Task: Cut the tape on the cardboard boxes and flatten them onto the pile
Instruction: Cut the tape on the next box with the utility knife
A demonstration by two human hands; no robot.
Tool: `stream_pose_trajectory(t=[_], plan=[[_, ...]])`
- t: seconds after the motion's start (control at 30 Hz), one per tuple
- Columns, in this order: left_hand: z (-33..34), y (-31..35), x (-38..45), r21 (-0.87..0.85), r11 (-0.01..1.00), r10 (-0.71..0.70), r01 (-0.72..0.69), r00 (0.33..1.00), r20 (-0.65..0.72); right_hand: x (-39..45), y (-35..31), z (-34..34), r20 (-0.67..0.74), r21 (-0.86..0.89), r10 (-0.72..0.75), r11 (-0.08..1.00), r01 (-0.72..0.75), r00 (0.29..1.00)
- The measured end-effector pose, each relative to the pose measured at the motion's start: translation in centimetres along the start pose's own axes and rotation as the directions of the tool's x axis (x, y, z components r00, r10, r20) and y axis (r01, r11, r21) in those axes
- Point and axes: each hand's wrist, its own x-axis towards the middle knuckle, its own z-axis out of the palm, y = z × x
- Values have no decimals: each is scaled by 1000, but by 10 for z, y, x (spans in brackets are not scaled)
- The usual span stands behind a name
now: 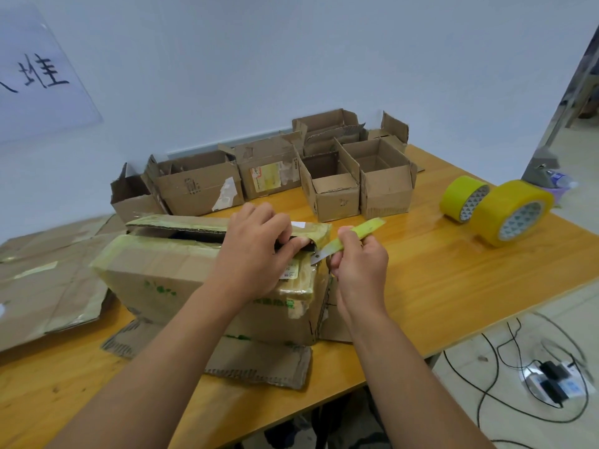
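A taped cardboard box (168, 273) with green print lies on the wooden table in front of me, its top seam partly parted. My left hand (252, 251) grips the far flap at the box's right end, fingers curled over its edge. My right hand (358, 264) holds a yellow-green utility knife (353, 236), its blade at the box's upper right corner, just below the flap. The pile of flattened cardboard (48, 280) lies to the left, beside the box.
Several open cardboard boxes (330, 179) stand in a row along the table's back edge by the wall. Two yellow tape rolls (496, 210) sit at the right. Loose flaps of the box spread toward me. Cables and a power strip (551, 380) lie on the floor.
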Motion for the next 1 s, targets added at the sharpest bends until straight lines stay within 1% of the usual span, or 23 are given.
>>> stream_pose_trajectory(t=[0.1,0.23,0.3,0.4,0.43,0.5,0.57,0.63,0.7,0.8,0.87,0.93,1.0], plan=[[-1,2,0,-19,1000,-7,7,1000,6,3,0,2,-40,-43,-9,999,7,999],[-1,3,-1,-21,1000,0,-1,999,-39,14,-2,6,-98,-48,22,998,-27,995],[0,3,-2,-16,1000,9,-11,998,-65,16,2,7,-108,-30,32,999,-35,994],[1,3,-4,-7,999,32,-33,994,-101,16,9,7,-129,41,65,997,-60,989],[2,2,-5,-1,1000,24,-24,996,-87,17,10,7,-142,85,78,994,-66,987],[5,1,-5,13,999,-30,29,999,33,23,7,6,-174,211,107,975,-69,979],[3,0,-3,5,998,-62,62,989,135,28,3,2,-194,269,125,961,-70,973],[3,-1,-2,-1,998,-59,60,984,166,27,0,-2,-141,251,101,966,-63,985],[4,-2,0,30,998,-53,48,978,202,21,0,-8,-42,233,65,971,-54,997],[5,-5,4,120,992,-69,33,950,305,9,-4,-20,142,327,0,944,-47,990],[5,-6,6,151,988,-87,34,929,361,6,-8,-27,264,368,-60,929,-43,963],[5,-7,9,178,984,-98,28,912,398,7,-11,-30,346,322,-144,946,27,927],[6,-9,11,217,976,-95,4,905,415,9,-14,-28,368,199,-277,956,216,888]])
